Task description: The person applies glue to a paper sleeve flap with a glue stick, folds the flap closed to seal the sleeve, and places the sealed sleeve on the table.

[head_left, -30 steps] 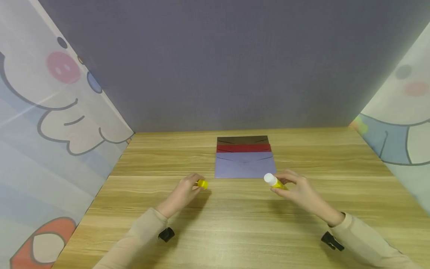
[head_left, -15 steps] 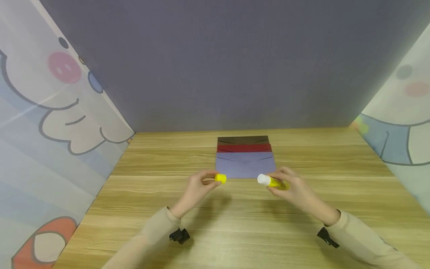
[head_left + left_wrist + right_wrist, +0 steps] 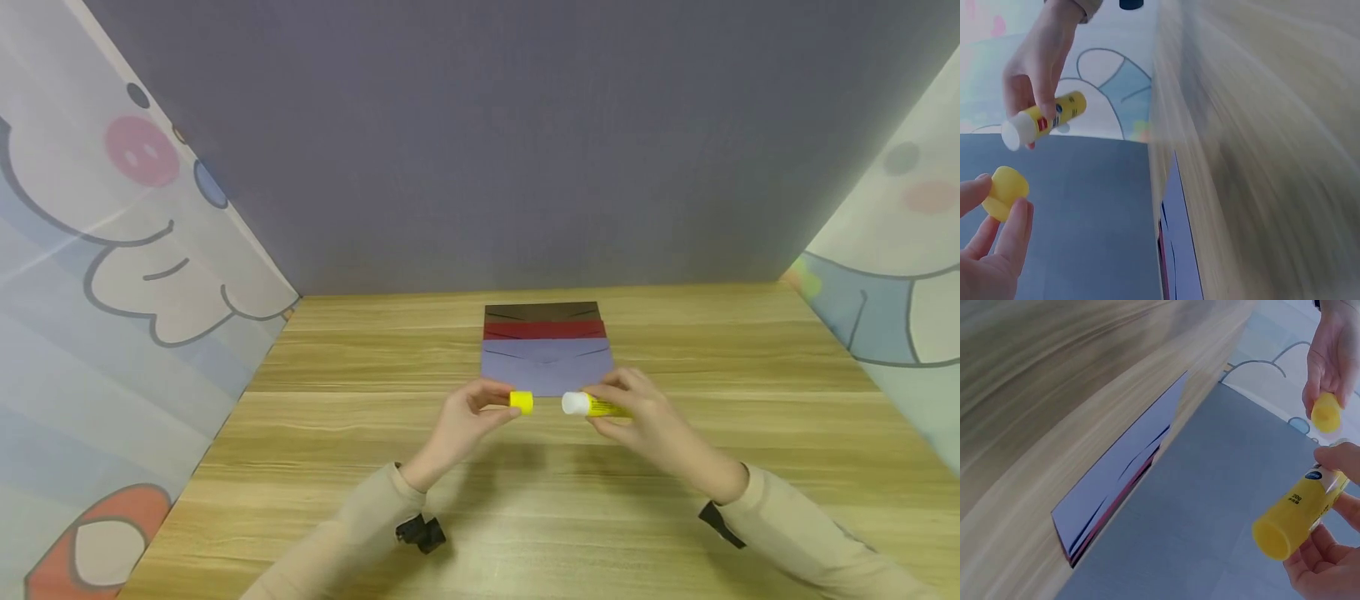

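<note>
A yellow glue stick with a white end is pinched between the thumb and fingers of my right hand. Its white end points left, toward a small yellow cap. My left hand pinches that cap between thumb and fingertips, its open end facing the glue stick. A short gap separates cap and stick in the head view. Both are held above the wooden table, just in front of a lavender envelope. In the left wrist view the glue stick shows its printed label.
Behind the lavender envelope, a red envelope and a dark envelope lie overlapped on the wooden table. A grey panel rises at the table's back edge. Cartoon-printed sheets flank both sides.
My left hand has moved right with the cap, turning it toward the glue stick. My right hand has shifted slightly left, and the stick now lies nearly level. The gap between them has narrowed.
</note>
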Demonstrator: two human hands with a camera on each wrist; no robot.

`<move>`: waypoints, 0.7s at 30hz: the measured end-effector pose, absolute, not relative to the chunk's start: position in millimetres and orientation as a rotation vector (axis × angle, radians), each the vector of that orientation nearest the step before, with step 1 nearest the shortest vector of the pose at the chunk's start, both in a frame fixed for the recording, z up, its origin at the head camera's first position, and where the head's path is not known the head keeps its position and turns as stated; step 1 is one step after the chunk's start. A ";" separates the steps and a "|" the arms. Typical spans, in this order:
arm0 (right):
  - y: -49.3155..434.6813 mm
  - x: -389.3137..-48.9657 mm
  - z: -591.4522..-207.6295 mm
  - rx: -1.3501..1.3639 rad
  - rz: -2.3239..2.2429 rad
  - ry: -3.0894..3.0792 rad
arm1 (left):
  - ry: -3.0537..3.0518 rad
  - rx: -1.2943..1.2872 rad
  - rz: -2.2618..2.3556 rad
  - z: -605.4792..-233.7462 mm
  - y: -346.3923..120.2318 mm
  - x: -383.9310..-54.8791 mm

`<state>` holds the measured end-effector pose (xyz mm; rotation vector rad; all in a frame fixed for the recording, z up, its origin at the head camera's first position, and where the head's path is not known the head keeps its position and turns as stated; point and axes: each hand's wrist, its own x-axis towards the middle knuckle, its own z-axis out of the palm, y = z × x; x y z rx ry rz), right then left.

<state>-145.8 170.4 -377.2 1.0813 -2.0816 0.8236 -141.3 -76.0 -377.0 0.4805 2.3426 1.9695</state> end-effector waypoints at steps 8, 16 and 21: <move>164.0 -146.6 -373.6 1.137 0.639 -2.000 | 2.228 0.437 1.998 -375.8 -68.5 -136.1; 160.2 -144.4 -369.4 1.166 0.580 -2.009 | 2.145 0.424 1.996 -374.6 -63.5 -133.7; 157.4 -145.4 -369.5 1.176 0.545 -1.972 | 2.118 0.440 1.995 -374.1 -61.9 -131.7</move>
